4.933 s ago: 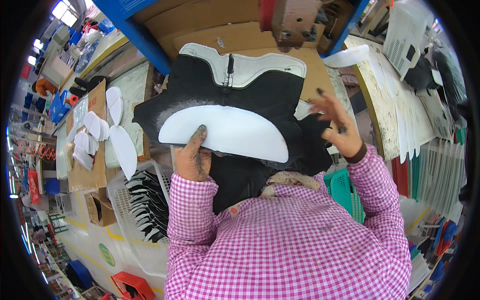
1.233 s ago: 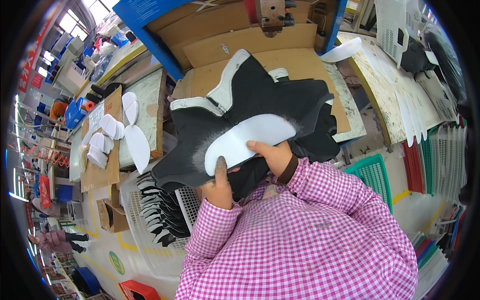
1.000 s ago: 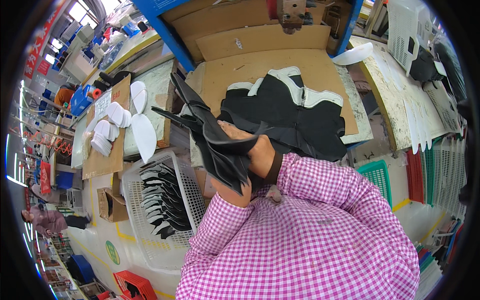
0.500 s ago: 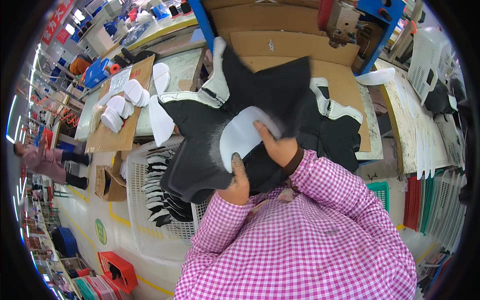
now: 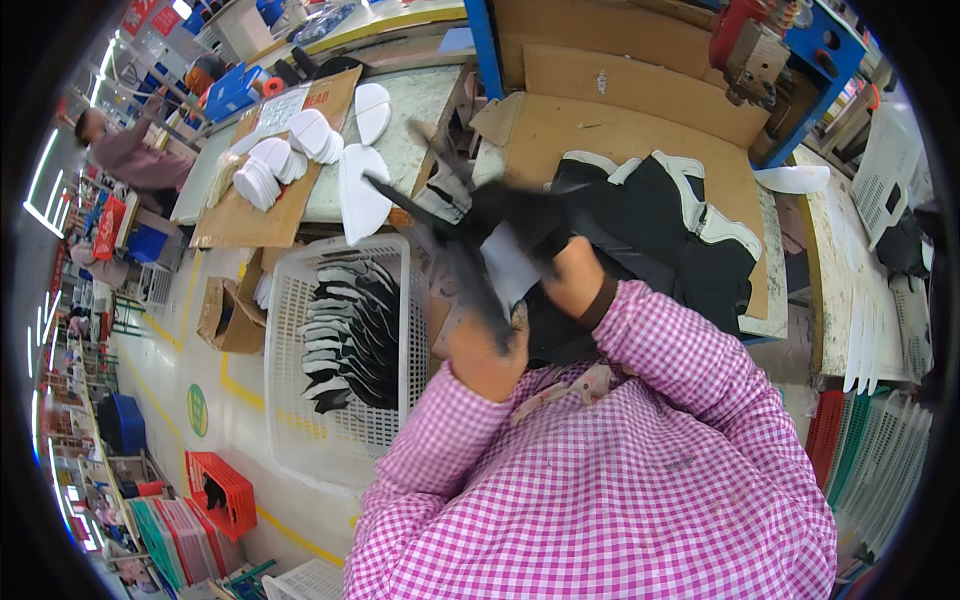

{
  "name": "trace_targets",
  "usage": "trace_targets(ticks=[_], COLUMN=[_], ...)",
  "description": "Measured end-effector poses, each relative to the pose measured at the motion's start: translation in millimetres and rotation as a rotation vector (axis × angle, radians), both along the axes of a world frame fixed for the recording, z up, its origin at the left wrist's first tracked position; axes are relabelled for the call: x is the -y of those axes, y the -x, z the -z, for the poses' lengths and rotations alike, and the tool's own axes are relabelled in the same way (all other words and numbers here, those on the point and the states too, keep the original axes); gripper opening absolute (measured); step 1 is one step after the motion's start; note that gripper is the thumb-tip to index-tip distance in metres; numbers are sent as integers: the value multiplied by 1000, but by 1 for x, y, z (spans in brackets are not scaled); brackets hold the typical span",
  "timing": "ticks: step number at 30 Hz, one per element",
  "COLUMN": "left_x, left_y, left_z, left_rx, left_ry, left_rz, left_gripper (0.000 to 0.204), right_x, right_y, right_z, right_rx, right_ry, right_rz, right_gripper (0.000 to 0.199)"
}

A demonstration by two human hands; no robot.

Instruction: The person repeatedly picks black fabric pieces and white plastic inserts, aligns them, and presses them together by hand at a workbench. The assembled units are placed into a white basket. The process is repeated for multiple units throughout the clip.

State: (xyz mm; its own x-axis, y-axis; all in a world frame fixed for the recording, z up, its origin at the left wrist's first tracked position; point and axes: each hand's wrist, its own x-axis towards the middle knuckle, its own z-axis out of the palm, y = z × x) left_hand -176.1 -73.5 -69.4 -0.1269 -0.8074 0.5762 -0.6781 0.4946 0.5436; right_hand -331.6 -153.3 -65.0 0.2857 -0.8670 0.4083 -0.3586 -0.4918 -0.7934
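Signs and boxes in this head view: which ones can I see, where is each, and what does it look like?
Floor sticker: round, green, on the pale floor left of the white basket.
Cardboard box: brown, open-topped, on the floor beside the basket.
Cardboard sheet: flat, brown, with red lettering at its top, on the left bench under white cut pieces.
Hanging sign: red, at the far left edge.
No screens show.

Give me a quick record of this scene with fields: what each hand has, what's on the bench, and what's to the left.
left hand: grips the lower edge of a black cut piece, blurred
right hand: on the same piece, by a white insert
bench: stack of black and white cut pieces on brown cardboard
left side: white basket holding black cut parts
beyond basket: white insoles
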Motion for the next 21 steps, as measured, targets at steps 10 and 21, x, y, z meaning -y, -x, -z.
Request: trace_targets(ticks=[10, 21], left_x=[-53, -152], left_y=[-174, -263], left_z=[-79, -67], left_rx=[-1199, -1230], left_ry=[-482, -454], left_rz=[152, -433], left_gripper=[89, 57], right_x=[2, -37], right_y=[-16, -114], right_z=[-45, -47], right_rx=[-19, -542], right_ry=[285, 734], right_rz=[-442, -630], right_gripper=[63, 70])
